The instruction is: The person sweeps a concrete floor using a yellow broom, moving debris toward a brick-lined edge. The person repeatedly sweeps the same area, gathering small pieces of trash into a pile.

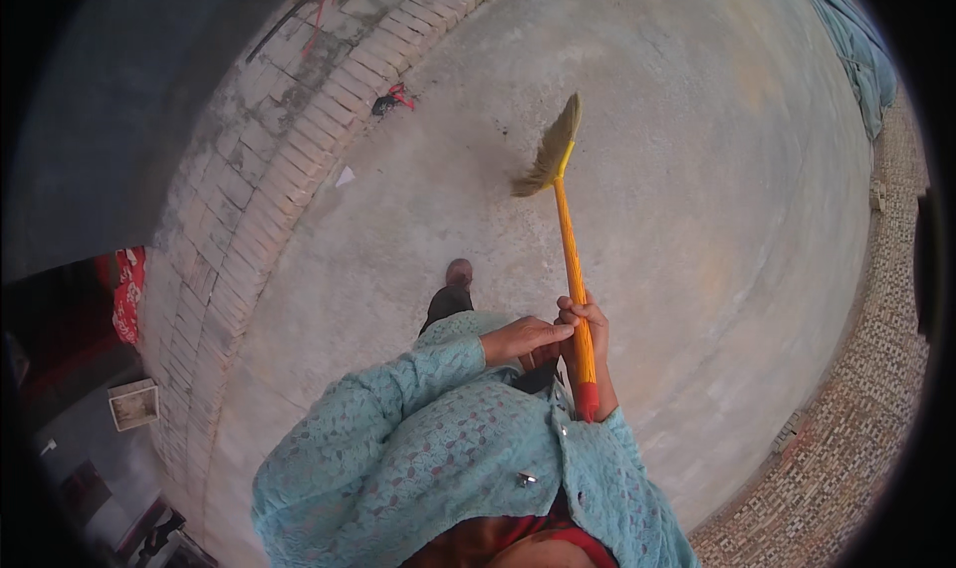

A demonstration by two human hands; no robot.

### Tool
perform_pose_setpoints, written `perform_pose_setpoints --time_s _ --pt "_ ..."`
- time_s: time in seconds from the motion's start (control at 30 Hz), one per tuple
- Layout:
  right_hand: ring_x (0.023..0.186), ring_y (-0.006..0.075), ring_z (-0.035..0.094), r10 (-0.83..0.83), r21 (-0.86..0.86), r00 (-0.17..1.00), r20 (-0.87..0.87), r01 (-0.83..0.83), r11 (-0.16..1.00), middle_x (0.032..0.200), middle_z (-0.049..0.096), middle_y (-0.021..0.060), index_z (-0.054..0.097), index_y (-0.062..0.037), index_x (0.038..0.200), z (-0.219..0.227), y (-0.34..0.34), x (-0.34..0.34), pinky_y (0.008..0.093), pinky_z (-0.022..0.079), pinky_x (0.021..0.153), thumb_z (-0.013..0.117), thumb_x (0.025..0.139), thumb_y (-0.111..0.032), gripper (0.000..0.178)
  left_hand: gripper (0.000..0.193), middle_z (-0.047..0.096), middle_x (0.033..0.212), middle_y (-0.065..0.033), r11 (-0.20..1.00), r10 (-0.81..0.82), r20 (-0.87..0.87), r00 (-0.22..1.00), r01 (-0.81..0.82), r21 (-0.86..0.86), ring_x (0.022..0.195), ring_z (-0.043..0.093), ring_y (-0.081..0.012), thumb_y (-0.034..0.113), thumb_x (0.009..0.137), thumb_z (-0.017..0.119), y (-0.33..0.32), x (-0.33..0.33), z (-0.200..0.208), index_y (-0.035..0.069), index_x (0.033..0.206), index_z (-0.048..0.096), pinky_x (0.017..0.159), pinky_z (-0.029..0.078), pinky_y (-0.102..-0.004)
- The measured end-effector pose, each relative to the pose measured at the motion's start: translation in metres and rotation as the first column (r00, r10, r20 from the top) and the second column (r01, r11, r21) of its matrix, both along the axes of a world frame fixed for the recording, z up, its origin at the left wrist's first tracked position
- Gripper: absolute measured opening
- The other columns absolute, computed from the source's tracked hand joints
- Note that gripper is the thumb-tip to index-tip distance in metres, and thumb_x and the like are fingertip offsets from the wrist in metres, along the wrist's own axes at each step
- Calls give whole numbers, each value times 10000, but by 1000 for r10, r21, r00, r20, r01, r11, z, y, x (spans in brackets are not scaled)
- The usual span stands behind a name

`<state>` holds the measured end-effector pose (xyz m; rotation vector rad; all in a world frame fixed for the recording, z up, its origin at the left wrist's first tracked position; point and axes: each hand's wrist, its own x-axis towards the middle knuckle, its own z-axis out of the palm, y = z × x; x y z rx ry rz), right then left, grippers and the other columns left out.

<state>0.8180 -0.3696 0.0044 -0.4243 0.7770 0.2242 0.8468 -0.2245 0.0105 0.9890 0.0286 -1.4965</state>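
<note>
A broom [570, 231] with an orange handle, a red end cap and a yellow collar stretches away from my body. Its tan bristle head [554, 152] is fanned out over the grey concrete floor, slightly smeared by motion on its left side. My right hand [590, 327] wraps round the handle, fingers curled over it. Against the handle from the left comes my left hand [524, 339], thumb pointing along toward the right hand and fingers curled underneath, partly hidden. Some dark bits of dirt [504, 130] lie on the floor left of the bristles.
A raised brick edge [289, 185] curves along the left. Near it lie a black and red scrap [394, 100] and a white scrap [345, 177]. A pale box [133, 406] stands lower left, a blue-grey cloth [856, 50] at upper right. My shoe [459, 273] is ahead.
</note>
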Motion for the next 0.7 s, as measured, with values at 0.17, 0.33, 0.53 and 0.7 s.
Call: perform_pose_setpoints --time_s 0.17,0.33,0.53,0.7 --pt "509 103 441 -160 -240 980 -119 128 962 691 441 48 302 -128 1125 -17 -36 11 230 395 439 461 694 1 477 466 453 584 25 991 -127 58 990 125 46 478 416 -68 537 757 497 -44 20 -10 78 773 578 417 293 -210" --pt "540 199 475 -92 -276 949 -302 6 961 664 476 95 334 -100 977 -108 -102 6 303 434 480 451 717 -13 298 345 488 578 -22 989 -88 -102 991 99 109 438 456 -107 349 707 618 -122 30 -65 38 819 522 366 322 -219" --pt "608 219 511 278 17 898 -340 -289 957 721 496 106 373 -65 933 -170 -156 8 339 466 544 475 758 -79 203 180 536 639 -72 977 201 -374 905 -160 138 506 534 -142 143 733 567 -164 32 -101 -12 812 518 427 459 -262" --pt "771 194 546 636 23 763 -116 -638 770 873 512 72 331 -105 1163 -132 -152 47 332 466 614 493 801 -177 403 146 528 669 -48 829 559 -357 749 -485 279 519 504 -94 125 748 565 -124 39 -75 -14 775 531 474 442 -214"
